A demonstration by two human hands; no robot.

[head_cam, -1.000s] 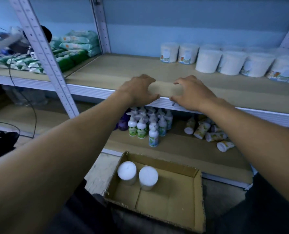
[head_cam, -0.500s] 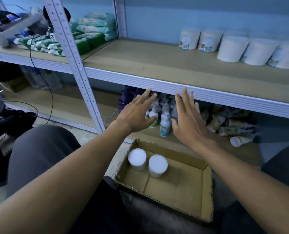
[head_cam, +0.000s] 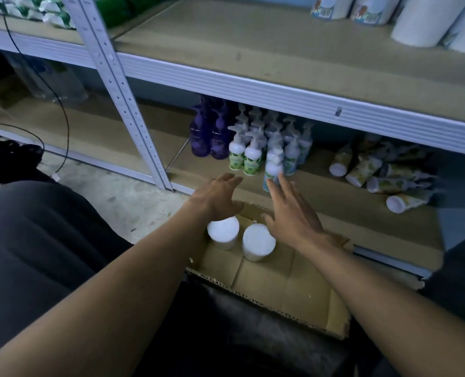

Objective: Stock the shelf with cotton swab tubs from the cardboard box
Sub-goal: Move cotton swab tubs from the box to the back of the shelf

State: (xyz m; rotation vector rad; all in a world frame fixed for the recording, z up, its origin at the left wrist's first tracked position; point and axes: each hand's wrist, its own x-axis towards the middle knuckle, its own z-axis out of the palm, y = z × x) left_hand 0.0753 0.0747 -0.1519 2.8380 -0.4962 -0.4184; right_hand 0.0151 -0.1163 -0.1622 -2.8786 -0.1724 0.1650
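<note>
both hands, left (head_cam: pixel 220 198) and right (head_cam: pixel 294 217), spread-fingered and empty above two cotton swab tubs (head_cam: pixel 223 232) upright in cardboard box (head_cam: pixel 288 284) far corner; hasty grab risks toppling either.

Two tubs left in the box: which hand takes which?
Left hand for the left tub: it hovers directly over it, fingers open. Right hand suits the right tub, thumb beside its lid. Neither grips yet; both can grab at once.
</note>
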